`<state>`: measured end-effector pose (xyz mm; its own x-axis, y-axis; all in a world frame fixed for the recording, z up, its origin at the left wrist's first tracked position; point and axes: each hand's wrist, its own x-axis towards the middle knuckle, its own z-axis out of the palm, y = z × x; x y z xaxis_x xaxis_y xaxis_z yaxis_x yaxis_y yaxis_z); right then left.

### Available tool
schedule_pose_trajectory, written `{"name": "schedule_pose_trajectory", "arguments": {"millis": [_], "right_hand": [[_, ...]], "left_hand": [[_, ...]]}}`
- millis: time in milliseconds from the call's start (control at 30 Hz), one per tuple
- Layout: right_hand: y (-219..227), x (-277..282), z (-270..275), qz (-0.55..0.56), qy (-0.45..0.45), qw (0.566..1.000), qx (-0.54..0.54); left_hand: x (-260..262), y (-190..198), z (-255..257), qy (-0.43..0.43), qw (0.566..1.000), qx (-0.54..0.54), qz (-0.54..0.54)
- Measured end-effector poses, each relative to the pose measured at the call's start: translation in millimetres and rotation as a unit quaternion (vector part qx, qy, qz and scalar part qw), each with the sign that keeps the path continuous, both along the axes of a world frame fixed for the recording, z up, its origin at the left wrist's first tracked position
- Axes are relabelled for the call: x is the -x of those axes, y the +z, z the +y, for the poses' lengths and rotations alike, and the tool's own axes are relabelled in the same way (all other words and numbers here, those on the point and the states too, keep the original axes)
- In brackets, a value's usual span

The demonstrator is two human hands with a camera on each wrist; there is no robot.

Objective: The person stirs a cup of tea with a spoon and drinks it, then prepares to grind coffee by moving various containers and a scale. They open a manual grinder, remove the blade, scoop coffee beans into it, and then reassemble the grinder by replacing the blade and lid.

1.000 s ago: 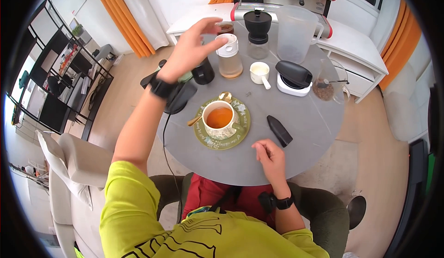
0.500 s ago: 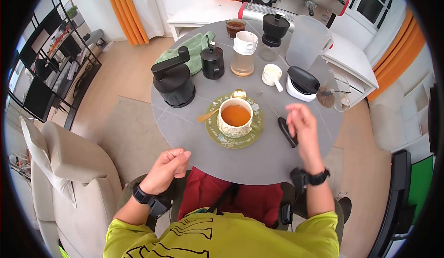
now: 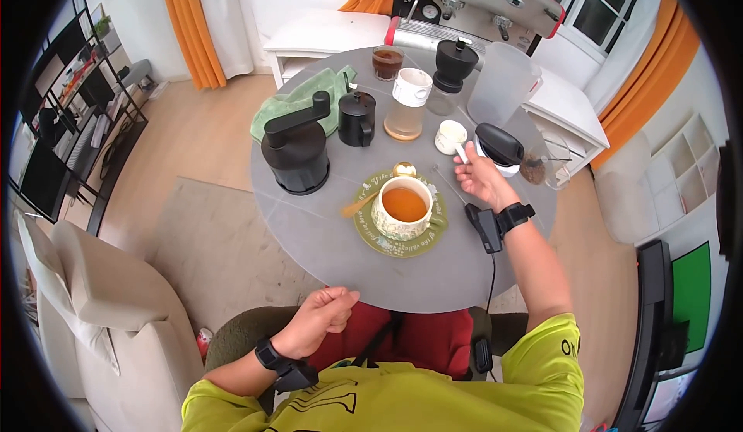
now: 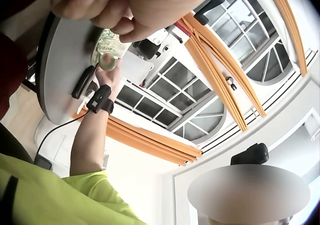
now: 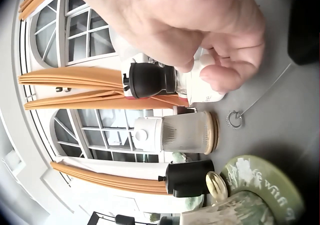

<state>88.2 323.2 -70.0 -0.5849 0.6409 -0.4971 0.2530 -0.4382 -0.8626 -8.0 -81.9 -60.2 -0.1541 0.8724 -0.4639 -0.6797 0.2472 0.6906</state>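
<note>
My right hand [image 3: 481,178] reaches over the right side of the round grey table and pinches the handle of a small white cup [image 3: 449,136]. In the right wrist view, thumb and fingertips close on the white cup [image 5: 205,87]. A milk frother lies by that wrist; its wire whisk [image 5: 234,119] shows, its black body partly hidden. My left hand [image 3: 319,322], fingers loosely curled and holding nothing, hovers at the table's front edge. Between the hands a patterned teacup [image 3: 387,227] of amber drink stands on a green saucer [image 3: 398,252] with a wooden spoon [image 3: 356,206] and a gold spoon [image 3: 404,169].
Left stand a black crank-topped canister [image 3: 294,157], a black pot [image 3: 357,118] and a green cloth [image 3: 309,87]. Behind are a white-topped glass container [image 3: 406,111], a hand grinder [image 3: 455,64], a dark drink [image 3: 388,63] and a clear jug [image 3: 499,87]. Coffee beans [image 3: 532,170] sit right.
My left hand has drawn back from the far-left items to the table's front edge. My right hand has moved forward from near the frother and taken the white cup's handle.
</note>
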Motion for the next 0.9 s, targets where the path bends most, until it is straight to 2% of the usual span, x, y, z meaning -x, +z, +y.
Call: {"name": "schedule_pose_trajectory", "arguments": {"millis": [167, 267, 400, 500, 533, 700, 767, 800, 867, 900], "right_hand": [[-0.6, 7.7, 7.2, 0.059, -0.047, 0.991, 0.111], [4.2, 9.0, 12.5, 0.083, -0.033, 0.985, 0.145], [41.5, 13.9, 8.6, 0.100, -0.033, 0.983, 0.152], [80.2, 18.6, 1.4, 0.131, -0.026, 0.991, 0.032], [92.5, 20.6, -0.3, 0.129, -0.027, 0.991, 0.030], [141.7, 36.9, -2.5, 0.130, 0.004, 0.985, -0.116], [150.0, 45.7, -2.4, 0.113, 0.032, 0.970, -0.211], [152.3, 49.9, -2.5, 0.112, 0.033, 0.970, -0.213], [152.2, 58.2, -1.2, 0.021, 0.049, 0.933, -0.357], [147.8, 64.2, 1.3, 0.021, 0.050, 0.932, -0.359]], "left_hand": [[-1.0, 4.7, -1.6, -0.015, 1.000, -0.008, 0.022], [-0.1, 2.1, -2.0, -0.023, 0.999, -0.015, 0.024], [4.0, 3.6, -1.5, -0.023, 0.999, -0.015, 0.026], [4.2, 5.4, -2.0, -0.034, 0.999, -0.020, 0.034], [3.6, 6.8, -2.7, -0.034, 0.999, -0.022, 0.032], [1.2, 9.9, -5.9, -0.044, 0.998, -0.034, 0.027], [1.9, 9.0, -6.6, -0.041, 0.998, -0.036, 0.027], [2.2, 9.5, -7.0, -0.038, 0.998, -0.035, 0.029], [2.8, 9.9, -7.4, -0.036, 0.998, -0.041, 0.027], [3.2, 10.3, -7.7, -0.034, 0.998, -0.044, 0.027]]}}
